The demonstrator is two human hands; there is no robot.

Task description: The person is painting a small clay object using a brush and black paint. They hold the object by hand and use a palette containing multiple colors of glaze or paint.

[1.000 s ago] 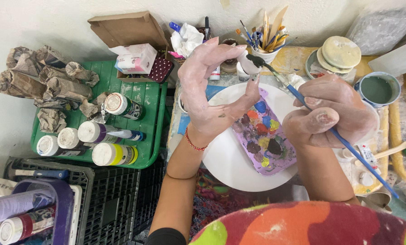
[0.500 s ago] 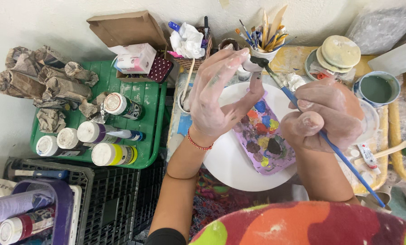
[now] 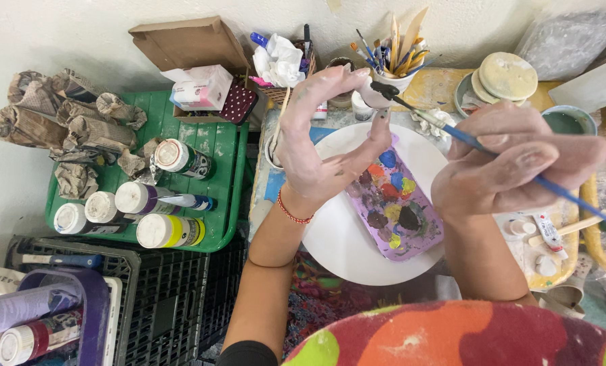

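Your left hand (image 3: 320, 146) is raised above the white plate (image 3: 337, 237), fingers arched and pinching a small pale piece (image 3: 376, 93) between fingertip and thumb, which keeps its face turned toward the brush. I cannot tell what the piece is; it is mostly hidden by your fingers. Your right hand (image 3: 513, 166) is closed around a blue-handled brush (image 3: 492, 152), gripped mid-shaft like a pen so the dark tip (image 3: 384, 88) meets the piece.

Just below both hands lies the purple palette (image 3: 401, 210), resting on the plate, its dabs of blue, orange, yellow and dark paint within easy reach of the brush.

Under your right hand, small white tubes (image 3: 543, 234) with coloured bands lie on a yellow tray (image 3: 553, 274).

Left of your left hand, a green tray (image 3: 215, 146) holds paint bottles (image 3: 154, 210) lying on their sides, white caps toward you, one with a yellow label. Wads of newspaper (image 3: 66, 132) are heaped at its far left. Nearer you on that side, a black crate (image 3: 160, 305) carries more bottles (image 3: 18, 325), lilac and red.

Beyond your left hand sit a white box with pink print (image 3: 201, 88), a brown cardboard flap (image 3: 187, 41) and a basket of rags (image 3: 279, 61). Beyond the piece, a cup of brushes (image 3: 394, 54) stands upright, bristles up. Beyond your right hand, pale round discs (image 3: 503, 78) are stacked on the surface (image 3: 438, 85).
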